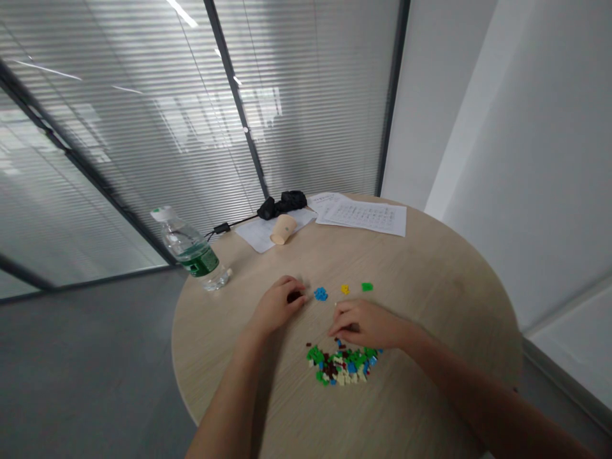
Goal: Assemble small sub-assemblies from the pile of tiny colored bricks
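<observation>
My left hand [278, 306] rests on the round wooden table [430, 280], fingers curled round a small dark brick [293, 296]. Just right of it lie a blue brick cluster [320, 294], a yellow brick [345, 289] and a green brick [366, 287] in a row. My right hand [366, 324] hovers over the far edge of a mixed pile of small bricks [342, 366], green, blue, cream and dark red. Its fingers are pinched together, and what they hold is too small to make out.
A plastic water bottle [191, 250] stands at the table's left edge. A tipped paper cup [282, 229], printed sheets [366, 215] and a black bundle with a cable [282, 203] lie at the far side. Glass walls with blinds stand behind.
</observation>
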`<action>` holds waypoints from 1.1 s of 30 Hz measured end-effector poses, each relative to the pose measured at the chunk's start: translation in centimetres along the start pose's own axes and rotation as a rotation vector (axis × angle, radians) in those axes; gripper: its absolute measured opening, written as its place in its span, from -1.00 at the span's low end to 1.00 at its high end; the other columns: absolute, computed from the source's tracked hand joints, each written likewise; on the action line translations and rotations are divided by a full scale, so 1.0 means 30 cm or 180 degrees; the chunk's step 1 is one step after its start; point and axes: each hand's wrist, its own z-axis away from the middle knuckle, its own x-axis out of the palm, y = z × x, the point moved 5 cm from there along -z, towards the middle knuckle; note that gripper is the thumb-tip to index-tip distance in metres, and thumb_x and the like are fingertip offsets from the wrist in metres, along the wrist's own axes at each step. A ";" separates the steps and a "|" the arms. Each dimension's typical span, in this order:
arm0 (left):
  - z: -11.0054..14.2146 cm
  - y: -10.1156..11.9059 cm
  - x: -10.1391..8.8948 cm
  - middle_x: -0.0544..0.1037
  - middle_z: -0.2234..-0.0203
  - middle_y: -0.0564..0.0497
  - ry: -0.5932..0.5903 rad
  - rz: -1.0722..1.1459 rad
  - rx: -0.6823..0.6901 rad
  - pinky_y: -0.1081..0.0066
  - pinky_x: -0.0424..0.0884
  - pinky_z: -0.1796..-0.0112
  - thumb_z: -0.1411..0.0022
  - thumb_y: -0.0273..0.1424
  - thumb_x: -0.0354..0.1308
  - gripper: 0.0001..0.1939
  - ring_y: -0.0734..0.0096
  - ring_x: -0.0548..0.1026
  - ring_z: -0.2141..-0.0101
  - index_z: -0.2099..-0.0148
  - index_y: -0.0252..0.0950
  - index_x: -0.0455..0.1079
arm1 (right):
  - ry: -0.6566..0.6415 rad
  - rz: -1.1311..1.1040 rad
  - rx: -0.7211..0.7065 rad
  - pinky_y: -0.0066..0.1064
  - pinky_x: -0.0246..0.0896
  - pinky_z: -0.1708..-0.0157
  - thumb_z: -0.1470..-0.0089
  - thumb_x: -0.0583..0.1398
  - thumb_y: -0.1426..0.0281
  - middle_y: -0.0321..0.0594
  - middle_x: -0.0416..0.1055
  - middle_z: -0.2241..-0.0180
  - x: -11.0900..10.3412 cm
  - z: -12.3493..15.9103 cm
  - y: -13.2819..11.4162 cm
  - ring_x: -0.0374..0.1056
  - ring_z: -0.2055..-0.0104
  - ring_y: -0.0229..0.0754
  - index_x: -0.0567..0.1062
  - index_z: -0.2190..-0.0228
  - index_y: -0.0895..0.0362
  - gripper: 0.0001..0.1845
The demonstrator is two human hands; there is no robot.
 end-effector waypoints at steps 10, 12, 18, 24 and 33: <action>-0.001 0.007 0.012 0.43 0.31 -0.03 -0.0091 -0.0146 0.0077 0.37 0.31 0.21 -0.10 -0.38 0.14 -0.88 0.31 0.41 0.25 0.29 -0.27 0.46 | -0.0060 0.0141 0.0141 -0.45 0.18 0.25 -0.04 0.19 0.45 -0.21 0.48 0.35 0.011 -0.007 0.003 0.35 0.28 -0.24 0.60 0.36 0.10 -0.84; 0.000 0.006 0.012 0.43 0.32 -0.03 -0.0105 -0.0152 0.0061 0.38 0.31 0.23 -0.11 -0.38 0.13 -0.87 0.31 0.41 0.26 0.30 -0.27 0.47 | 0.0035 0.0111 0.0220 -0.44 0.18 0.27 -0.04 0.19 0.45 -0.21 0.49 0.37 0.000 -0.009 0.001 0.35 0.30 -0.23 0.59 0.38 0.12 -0.85; 0.000 -0.002 0.001 0.44 0.32 -0.03 -0.0116 -0.0223 0.0022 0.39 0.32 0.25 -0.11 -0.36 0.13 -0.87 0.31 0.42 0.26 0.30 -0.26 0.47 | 0.0675 -0.0707 0.1134 -0.46 0.21 0.38 -0.01 0.18 0.43 -0.23 0.53 0.40 -0.040 0.001 0.058 0.38 0.40 -0.25 0.58 0.38 0.13 -0.84; -0.004 0.096 -0.014 0.48 0.32 -0.05 0.0548 0.0134 0.0502 0.36 0.33 0.21 -0.20 -0.32 0.08 -0.84 0.32 0.43 0.25 0.25 -0.28 0.44 | 0.1006 -0.1916 0.1524 -0.45 0.21 0.39 0.05 0.21 0.27 -0.22 0.53 0.38 -0.032 0.005 0.119 0.37 0.37 -0.24 0.57 0.38 0.14 -0.77; 0.013 0.218 0.035 0.53 0.42 -0.07 0.0708 0.0585 0.1222 0.33 0.37 0.25 -0.23 -0.22 0.10 -0.76 0.33 0.45 0.32 0.30 -0.26 0.47 | 0.1072 -0.2702 0.1645 -0.47 0.09 0.48 0.20 0.31 0.17 -0.26 0.46 0.49 -0.032 0.003 0.124 0.24 0.50 -0.32 0.54 0.42 0.17 -0.67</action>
